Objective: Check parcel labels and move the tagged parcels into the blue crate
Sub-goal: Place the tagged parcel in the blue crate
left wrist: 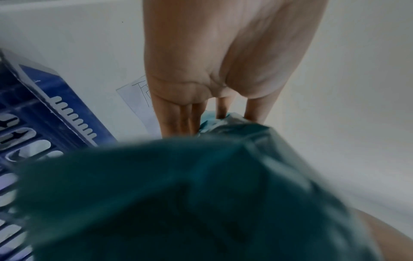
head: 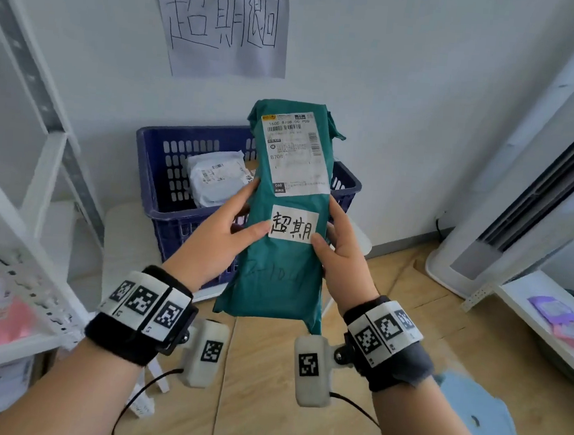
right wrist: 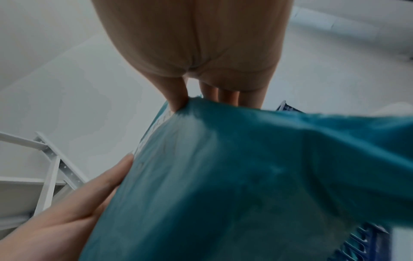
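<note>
Parcel pickup or sorting room, white metal shelving holding packets, handwritten wall sign, blue crate with labelled parcels.

The green parcel hides the blue crate's middle and both hands' fingers.

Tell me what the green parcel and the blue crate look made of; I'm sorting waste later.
Green parcel: seemingly a thin plastic mailer bag, slightly glossy; it creases and bunches where each hand grips it. Blue crate: looks like rigid moulded plastic, with slotted walls and a smooth rim.
</note>
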Demonstrator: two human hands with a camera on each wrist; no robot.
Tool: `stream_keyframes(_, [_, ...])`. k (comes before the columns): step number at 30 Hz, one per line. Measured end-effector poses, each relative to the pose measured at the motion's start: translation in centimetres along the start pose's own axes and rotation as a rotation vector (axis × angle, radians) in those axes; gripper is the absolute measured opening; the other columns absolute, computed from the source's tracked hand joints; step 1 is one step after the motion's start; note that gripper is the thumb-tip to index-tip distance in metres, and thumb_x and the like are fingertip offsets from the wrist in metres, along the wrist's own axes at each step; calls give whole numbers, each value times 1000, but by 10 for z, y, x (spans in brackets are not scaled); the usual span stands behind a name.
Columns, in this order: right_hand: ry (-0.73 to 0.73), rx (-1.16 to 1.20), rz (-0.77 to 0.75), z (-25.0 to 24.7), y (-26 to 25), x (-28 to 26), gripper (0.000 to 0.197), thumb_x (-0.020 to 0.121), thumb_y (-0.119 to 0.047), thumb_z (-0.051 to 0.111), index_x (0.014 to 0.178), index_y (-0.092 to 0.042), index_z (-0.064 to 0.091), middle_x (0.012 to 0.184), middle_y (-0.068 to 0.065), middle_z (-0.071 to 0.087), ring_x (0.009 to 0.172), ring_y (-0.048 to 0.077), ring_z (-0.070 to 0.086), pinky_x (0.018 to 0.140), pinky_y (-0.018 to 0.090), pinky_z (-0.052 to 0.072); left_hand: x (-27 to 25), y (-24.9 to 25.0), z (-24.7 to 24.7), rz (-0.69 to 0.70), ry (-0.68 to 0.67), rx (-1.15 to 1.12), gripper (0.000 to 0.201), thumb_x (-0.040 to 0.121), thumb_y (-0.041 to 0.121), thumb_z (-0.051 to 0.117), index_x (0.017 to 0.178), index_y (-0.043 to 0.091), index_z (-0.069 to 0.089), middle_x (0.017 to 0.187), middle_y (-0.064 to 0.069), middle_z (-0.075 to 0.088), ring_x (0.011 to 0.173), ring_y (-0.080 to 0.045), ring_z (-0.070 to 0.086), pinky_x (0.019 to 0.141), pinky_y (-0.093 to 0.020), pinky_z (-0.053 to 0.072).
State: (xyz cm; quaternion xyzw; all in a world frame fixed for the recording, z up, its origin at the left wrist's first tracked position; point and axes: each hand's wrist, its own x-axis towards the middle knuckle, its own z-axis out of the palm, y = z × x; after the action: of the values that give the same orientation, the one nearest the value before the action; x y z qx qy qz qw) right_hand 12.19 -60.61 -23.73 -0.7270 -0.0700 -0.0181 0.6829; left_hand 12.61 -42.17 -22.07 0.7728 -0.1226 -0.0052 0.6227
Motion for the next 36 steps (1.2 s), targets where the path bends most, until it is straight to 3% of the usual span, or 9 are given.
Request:
stream_keyframes(3, [-78,-24,-28,-24,-2,32,56,99,-1,42,141,-37,34,129,3,58,113,10,60,86,26,55,21,1,17,-5,111,5,66,93,28,57,148,43,25,134,19,52,106,15,55,85,-16,52])
stream_keyframes(7, [-197,-28,-62,-52,-6,72,54,98,-1,43,129,-44,37,121,-3,61,105,3,63,82,22,55,44,5,37,2,203,5,65,93,30,56,148,43,26,136,17,53,107,10,58,93,-29,53])
stream_keyframes(12, [-290,-40,-93,-54,2,104,54,97,0,47,139,-33,40,127,-1,60,109,3,61,92,33,54,53,4,43,-6,321,4,63,93,24,57,146,44,28,131,24,55,110,9,57,87,-20,53])
stream_keyframes(15, [-375,-33,-105,-47,6,119,55,97,0,46,128,-45,41,127,-14,57,112,-3,57,94,34,53,57,0,39,-24,405,29,61,93,23,57,144,43,30,129,29,53,110,13,55,85,-14,51])
stream_keyframes(18, [-424,-23,-128,-43,5,136,56,97,-1,46,129,-46,39,135,-12,52,122,-1,50,98,34,51,67,-5,32,-39,451,47,64,92,24,57,147,40,30,133,23,53,113,11,54,85,-14,51])
stream_keyframes(22, [-431,-28,-145,-33,7,164,55,97,-1,46,143,-30,36,144,-4,46,130,7,45,102,38,48,87,-7,16,-53,477,44,65,94,21,56,149,36,28,135,16,54,117,7,54,87,-17,51])
stream_keyframes(25, [-448,-27,-157,-24,6,188,56,97,-1,46,146,-26,33,143,-1,48,128,7,47,101,37,48,106,-9,1,-37,470,46,65,93,22,56,150,36,27,138,12,54,122,-1,53,97,-28,50])
stream_keyframes(31, [-449,-55,-168,3,1,246,56,97,-2,47,146,-27,34,135,-4,54,123,3,51,100,36,49,149,-19,-39,8,472,44,61,95,20,55,149,38,30,138,18,53,124,-2,52,102,-33,47])
stream_keyframes(36, [-452,-150,-177,42,1,286,55,95,-14,50,144,-36,35,135,-5,55,130,14,47,103,45,46,174,-26,-78,-15,520,23,60,95,20,53,147,39,31,131,24,56,115,8,55,95,-21,50])
